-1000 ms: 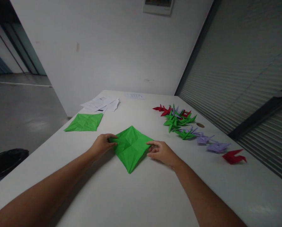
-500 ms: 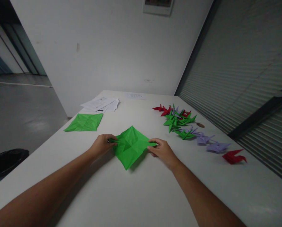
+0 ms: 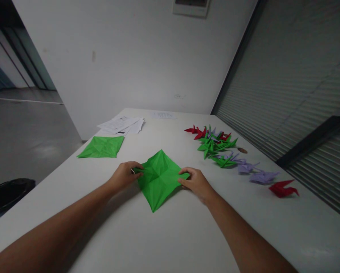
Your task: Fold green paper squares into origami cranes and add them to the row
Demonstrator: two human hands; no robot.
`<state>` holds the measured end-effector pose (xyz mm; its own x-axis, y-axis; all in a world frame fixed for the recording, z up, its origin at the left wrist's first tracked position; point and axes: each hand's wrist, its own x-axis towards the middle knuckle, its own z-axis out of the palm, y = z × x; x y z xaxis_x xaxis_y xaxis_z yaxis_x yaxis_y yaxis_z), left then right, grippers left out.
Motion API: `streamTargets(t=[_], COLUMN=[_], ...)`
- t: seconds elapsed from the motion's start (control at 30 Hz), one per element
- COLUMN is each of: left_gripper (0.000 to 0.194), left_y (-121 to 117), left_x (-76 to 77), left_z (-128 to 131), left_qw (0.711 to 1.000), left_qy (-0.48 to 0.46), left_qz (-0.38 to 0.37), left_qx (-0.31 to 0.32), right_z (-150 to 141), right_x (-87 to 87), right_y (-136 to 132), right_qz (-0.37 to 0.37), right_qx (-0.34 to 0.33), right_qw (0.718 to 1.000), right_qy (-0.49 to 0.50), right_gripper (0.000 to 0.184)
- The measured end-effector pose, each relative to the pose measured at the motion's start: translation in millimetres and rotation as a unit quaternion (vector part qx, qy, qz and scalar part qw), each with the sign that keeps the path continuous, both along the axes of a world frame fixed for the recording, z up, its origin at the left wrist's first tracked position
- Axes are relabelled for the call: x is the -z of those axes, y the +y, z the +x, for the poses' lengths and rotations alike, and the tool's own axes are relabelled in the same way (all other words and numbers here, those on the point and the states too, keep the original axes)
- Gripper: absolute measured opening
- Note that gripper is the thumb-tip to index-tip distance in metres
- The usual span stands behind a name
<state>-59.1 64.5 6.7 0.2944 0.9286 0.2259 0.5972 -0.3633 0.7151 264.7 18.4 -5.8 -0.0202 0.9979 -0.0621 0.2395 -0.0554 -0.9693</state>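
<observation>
A creased green sheet of origami paper (image 3: 158,178) lies in front of me, turned like a diamond, one corner pointing at me. My left hand (image 3: 126,174) pinches its left corner between thumb and fingers. At the right corner, my right hand (image 3: 194,181) grips the paper the same way, and a small green tip shows between thumb and forefinger. Fold lines cross near the sheet's middle, and its surface is slightly raised and uneven. The corner tip inside my left hand is mostly hidden by the fingers.
Another creased green sheet (image 3: 103,147) lies at the left edge of the white table (image 3: 164,242). Loose printed papers (image 3: 121,124) are behind it. Several folded paper cranes (image 3: 210,146) cluster at the right, with a red crane (image 3: 284,188) nearest me. A black-lined bin (image 3: 10,195) stands left.
The green sheet has flexed between my hands; its near corner lifted slightly, then came down nearer to me. My right hand has shifted from the corner's edge to a pinch on it.
</observation>
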Motion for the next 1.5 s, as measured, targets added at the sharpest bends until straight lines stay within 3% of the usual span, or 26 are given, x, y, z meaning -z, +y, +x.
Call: streamTargets(t=[0.23,0.37,0.5,0.73,0.97,1.07,1.23,1.33,1.4,1.5], left_gripper=[0.029,0.039,0.035,0.021,0.02,0.03,0.067,0.095,0.115,0.12], left_y=[1.3,2.3,2.2,2.1,2.5,-1.2,-12.5,-16.4,-16.5,-14.8], left_x=[-0.3,1.3,1.1,0.1,2.0,2.6,-4.1,-9.2,-9.8,-6.0], left_z=[-0.5,-0.5,0.1,-2.0,-2.8,1.6,9.3,6.9,2.9,-1.4], left_qw=[0.999,0.999,1.0,1.0,0.999,0.994,0.961,0.935,0.93,0.941], left_qy=[-0.024,-0.027,-0.015,-0.01,-0.038,-0.086,-0.224,-0.272,-0.256,-0.209], left_qz=[-0.027,-0.038,-0.022,-0.003,-0.031,-0.06,-0.158,-0.223,-0.249,-0.246], left_qx=[-0.012,-0.023,-0.015,-0.001,0.018,0.038,0.035,0.052,0.083,0.1], right_z=[6.5,9.5,11.1,11.1,11.6,9.3,1.5,-0.7,-0.5,0.3], right_x=[0.6,0.7,-0.5,-1.4,-2.3,-4.3,-9.1,-10.8,-10.4,-8.2], right_y=[2.8,4.6,5.1,5.9,5.6,4.5,-1.3,-4.5,-4.7,-2.8], right_qz=[0.074,0.095,0.109,0.141,0.139,0.13,0.066,0.011,-0.019,-0.046], right_qx=[-0.017,-0.013,-0.018,-0.04,-0.04,-0.04,-0.034,-0.016,-0.016,-0.019], right_qw=[0.993,0.983,0.975,0.973,0.974,0.982,0.995,0.987,0.977,0.966], right_qy=[-0.094,-0.155,-0.193,-0.181,-0.176,-0.128,0.069,0.161,0.214,0.253], right_gripper=[0.051,0.048,0.038,0.021,0.021,0.029,0.061,0.057,0.05,0.039])
